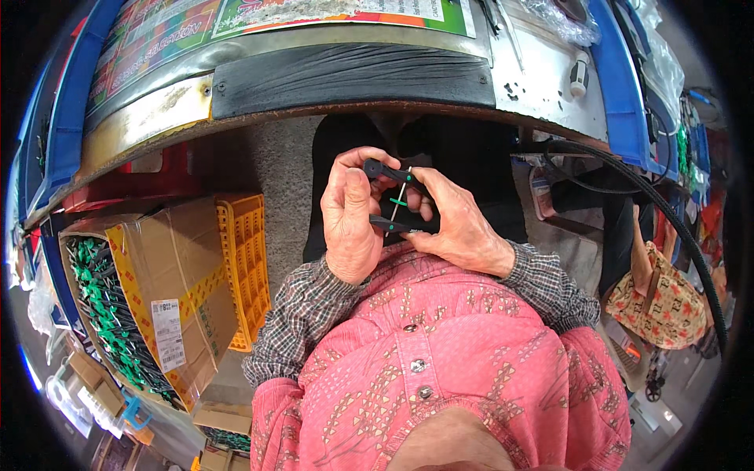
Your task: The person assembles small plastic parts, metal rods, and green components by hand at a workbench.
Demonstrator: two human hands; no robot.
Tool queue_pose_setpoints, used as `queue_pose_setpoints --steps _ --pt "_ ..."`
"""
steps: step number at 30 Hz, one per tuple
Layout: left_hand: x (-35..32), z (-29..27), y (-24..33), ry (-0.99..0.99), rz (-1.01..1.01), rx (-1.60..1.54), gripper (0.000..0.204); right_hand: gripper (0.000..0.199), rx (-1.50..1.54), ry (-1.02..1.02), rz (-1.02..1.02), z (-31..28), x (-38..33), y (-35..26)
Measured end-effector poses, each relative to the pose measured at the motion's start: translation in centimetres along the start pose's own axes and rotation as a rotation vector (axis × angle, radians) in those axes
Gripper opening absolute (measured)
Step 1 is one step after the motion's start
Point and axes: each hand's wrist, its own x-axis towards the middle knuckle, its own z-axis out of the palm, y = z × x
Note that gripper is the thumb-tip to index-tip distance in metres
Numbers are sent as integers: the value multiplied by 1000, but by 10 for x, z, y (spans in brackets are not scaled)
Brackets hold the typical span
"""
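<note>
Above my lap, both hands hold a small assembly of black plastic arms joined by a thin metal rod with green pieces (399, 202); its exact kind I cannot tell. My left hand (349, 216) is closed, thumb and fingers about the rounded end of the upper black arm (382, 169). From the other side, my right hand (462, 220) pinches the assembly, its thumb by the right end of the lower black arm (386, 224) and its fingers near the upper one. Some fingertips are hidden behind the black parts.
The workbench edge with its black strip (353, 78) runs ahead of my hands. At left stand an open carton (177, 290) of black and green parts and a yellow crate (247, 267). A screwdriver (580, 74) lies on the bench; a black cable (675, 212) curves down at right.
</note>
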Motion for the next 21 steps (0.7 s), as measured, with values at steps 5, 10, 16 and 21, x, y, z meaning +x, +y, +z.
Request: queue_pose_setpoints --steps 5,10,16,21 --pt "0 -1 2 -21 -19 11 42 63 2 -14 22 1 1 -1" --pt "0 -1 3 9 -58 -49 43 57 11 -9 24 3 0 -2" --pt "1 4 4 51 -32 -27 47 45 -7 -23 -28 5 0 -1" --pt "3 -3 -3 59 -6 6 49 36 1 -19 -51 6 0 -1"
